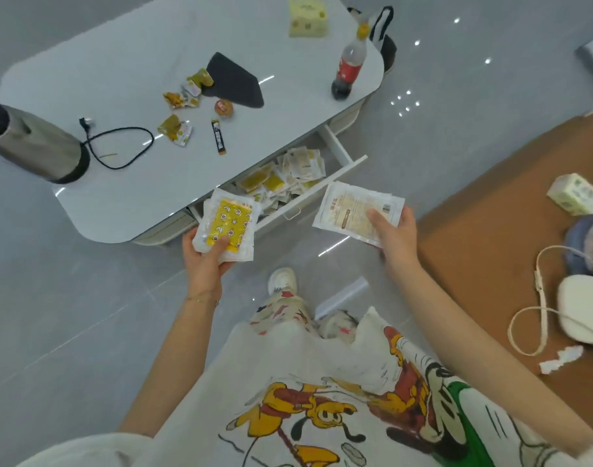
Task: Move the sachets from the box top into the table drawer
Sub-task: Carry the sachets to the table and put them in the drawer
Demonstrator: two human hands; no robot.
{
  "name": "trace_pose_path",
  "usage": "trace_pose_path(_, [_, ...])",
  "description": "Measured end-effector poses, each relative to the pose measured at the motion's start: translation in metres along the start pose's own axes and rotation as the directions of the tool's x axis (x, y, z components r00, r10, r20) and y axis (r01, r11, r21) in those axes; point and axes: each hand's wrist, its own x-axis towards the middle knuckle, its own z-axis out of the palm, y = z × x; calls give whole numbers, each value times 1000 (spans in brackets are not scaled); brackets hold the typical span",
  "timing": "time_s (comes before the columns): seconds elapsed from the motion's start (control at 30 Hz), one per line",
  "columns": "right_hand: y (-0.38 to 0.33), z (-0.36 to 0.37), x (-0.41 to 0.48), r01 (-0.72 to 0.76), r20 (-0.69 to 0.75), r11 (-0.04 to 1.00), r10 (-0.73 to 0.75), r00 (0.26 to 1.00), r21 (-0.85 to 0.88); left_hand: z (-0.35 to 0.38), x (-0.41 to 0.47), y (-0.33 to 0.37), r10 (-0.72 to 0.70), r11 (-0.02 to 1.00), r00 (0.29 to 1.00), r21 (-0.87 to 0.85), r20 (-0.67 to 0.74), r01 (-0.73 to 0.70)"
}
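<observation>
Head view, so here's what you've got. Your left hand (205, 261), lower centre of the frame, is gripping a small stack of clear-edged sachets with a yellow patterned front (228, 227), thumb laid across the top one and fingers underneath. In the picture that stack overlaps the left corner of the open white table drawer (305, 199). Your right hand (397, 237), right of centre, is pinching a second stack of flat white sachets with printed text (350, 207), thumb on top. That stack is up in the air just in front of the drawer's front panel, not inside it. So both hands are full, neither one loose.

The drawer is pulled out from under the white rounded tabletop (119, 72) in the middle of the frame, and a heap of white and yellow sachets (288, 173) is already piled in it.

On the tabletop:
- a steel kettle (35, 143) at far left, with its black cord (119, 146) looped beside it
- a scatter of yellow snack wrappers (180, 102)
- a black stick packet (218, 141)
- a dark grey mat (234, 79)
- a cola bottle with a red label (350, 65) at upper right
- a pale yellow tissue pack (308, 20) at the top edge

The brown cardboard box (490, 230) fills the right side. On its top you can see a small green-and-white pack (574, 198) and a white bag with a looped strap (581, 311).
</observation>
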Motion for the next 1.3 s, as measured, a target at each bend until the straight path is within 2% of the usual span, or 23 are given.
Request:
trace_pose_path(0.23, [-20,63,99,-70,65,994,75,995,-81,3,77,4,-105,994,993,0,-58,105])
trace_pose_path(0.37, [-5,107,175,-70,143,972,103,984,-222,3,132,-19,-175,984,978,23,-110,179])
trace_pose_path(0.63, [112,193,355,-154,224,929,238,945,-336,6,285,-128,-237,964,955,79,-177,254])
trace_pose_path(0.8, [191,225,435,-200,221,920,284,933,-337,9,363,-199,-180,983,945,-12,-273,183])
trace_pose_path(0.93, [227,238,455,-253,138,894,322,937,-369,20,381,-230,-103,993,928,12,-358,115])
trace_pose_path(1.07, [239,244,454,-161,80,847,231,970,-506,31,383,-239,49,982,883,183,-466,42])
trace_pose_path(1.13, [232,245,446,-113,77,803,193,978,-586,35,376,-235,110,953,876,301,-469,42])
trace_pose_path(1.23, [207,244,422,67,169,735,65,983,-675,38,356,-219,196,864,870,500,-453,65])
trace_pose_path(1.3, [182,242,398,245,292,675,-45,955,-696,39,333,-199,224,834,872,549,-435,60])
